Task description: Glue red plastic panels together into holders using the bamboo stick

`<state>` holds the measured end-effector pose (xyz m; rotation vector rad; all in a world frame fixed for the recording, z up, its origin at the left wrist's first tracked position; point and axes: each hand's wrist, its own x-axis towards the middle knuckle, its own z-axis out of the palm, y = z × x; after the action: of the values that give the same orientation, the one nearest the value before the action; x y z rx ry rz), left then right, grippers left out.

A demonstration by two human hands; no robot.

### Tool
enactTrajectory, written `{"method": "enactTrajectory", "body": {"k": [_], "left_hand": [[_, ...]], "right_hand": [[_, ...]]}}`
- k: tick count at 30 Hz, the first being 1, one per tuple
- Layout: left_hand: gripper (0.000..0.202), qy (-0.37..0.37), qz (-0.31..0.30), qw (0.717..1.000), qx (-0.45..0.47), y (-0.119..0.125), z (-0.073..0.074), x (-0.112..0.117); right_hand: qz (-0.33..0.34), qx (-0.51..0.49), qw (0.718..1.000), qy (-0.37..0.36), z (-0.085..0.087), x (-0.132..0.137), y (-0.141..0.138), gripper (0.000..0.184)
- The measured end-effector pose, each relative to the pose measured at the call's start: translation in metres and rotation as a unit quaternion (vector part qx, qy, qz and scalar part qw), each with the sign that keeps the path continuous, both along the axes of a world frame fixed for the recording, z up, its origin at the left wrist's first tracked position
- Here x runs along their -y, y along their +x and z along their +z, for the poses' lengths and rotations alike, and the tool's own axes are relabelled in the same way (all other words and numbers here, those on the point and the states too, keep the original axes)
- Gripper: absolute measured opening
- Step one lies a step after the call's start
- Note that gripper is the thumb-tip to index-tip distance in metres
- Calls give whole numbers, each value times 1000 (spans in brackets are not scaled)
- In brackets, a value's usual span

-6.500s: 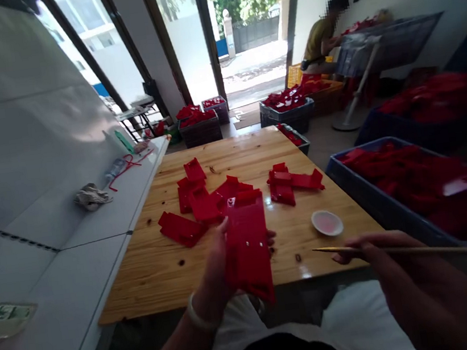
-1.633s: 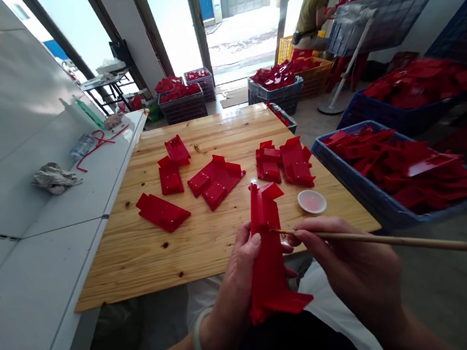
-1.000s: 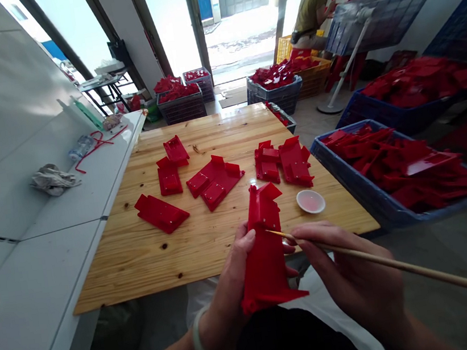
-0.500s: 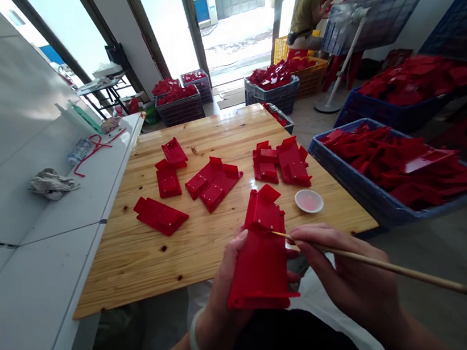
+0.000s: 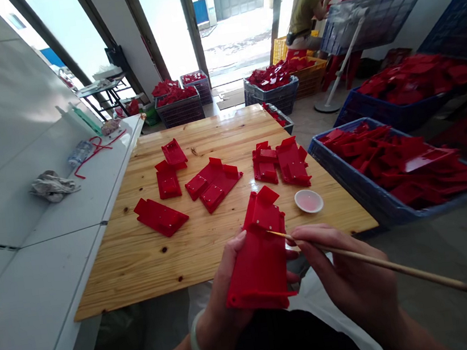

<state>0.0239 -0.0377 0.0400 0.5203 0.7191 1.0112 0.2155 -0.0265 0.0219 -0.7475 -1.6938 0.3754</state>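
My left hand [image 5: 229, 276] is shut around a red moulded plastic part [image 5: 263, 268], holding it up over the near table edge. My right hand [image 5: 339, 258] pinches a thin bamboo stick [image 5: 378, 259], whose fine tip rests close to the part's upper end. A small white dish [image 5: 308, 201] with a pink liquid stands on the wooden table [image 5: 117, 270], to the right of the held part. Several similar red parts [image 5: 213, 183] lie flat on the table ahead of my hands, out of reach of neither hand's fingers but not touched.
A blue crate [image 5: 346, 183] heaped with red parts stands right of the table, another behind it. A white counter [image 5: 41, 252] runs along the left with a crumpled cloth [image 5: 52, 186]. Further back, a co-worker [image 5: 304, 10] stands by filled crates [image 5: 272, 92].
The red part has tilted in my left hand, its lower end swinging left. The stick has swung flatter, its tip staying near the part's upper end. The co-worker's arms have shifted.
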Motion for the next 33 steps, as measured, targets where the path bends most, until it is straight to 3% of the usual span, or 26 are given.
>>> {"method": "enactTrajectory", "body": {"k": [5, 11, 17, 20, 23, 26, 30, 33], "left_hand": [[54, -6, 6, 1000, 21, 2, -2, -1], [53, 3, 4, 1000, 28, 4, -7, -2], [57, -8, 1, 1000, 3, 6, -18, -1], [62, 7, 24, 999, -35, -3, -27, -8], [54, 47, 78, 991, -93, -19, -42, -38], [40, 87, 123, 972, -178, -26, -59, -88], [29, 105, 102, 963, -228, -6, -75, -146], [33, 127, 82, 957, -248, 15, -82, -169]], "right_hand": [[26, -23, 999, -28, -4, -1, -3, 31], [2, -37, 999, -24, -4, -2, -4, 26], [3, -13, 1000, -11, 3, 0, -8, 23], [-34, -8, 999, 19, -4, -4, 2, 24], [-114, -11, 993, 24, -22, -24, 27, 17], [-185, 6, 983, -21, -44, -59, 59, 9], [-210, 39, 974, -80, -70, -100, 88, 20], [-216, 64, 968, -114, -83, -112, 95, 28]]}}
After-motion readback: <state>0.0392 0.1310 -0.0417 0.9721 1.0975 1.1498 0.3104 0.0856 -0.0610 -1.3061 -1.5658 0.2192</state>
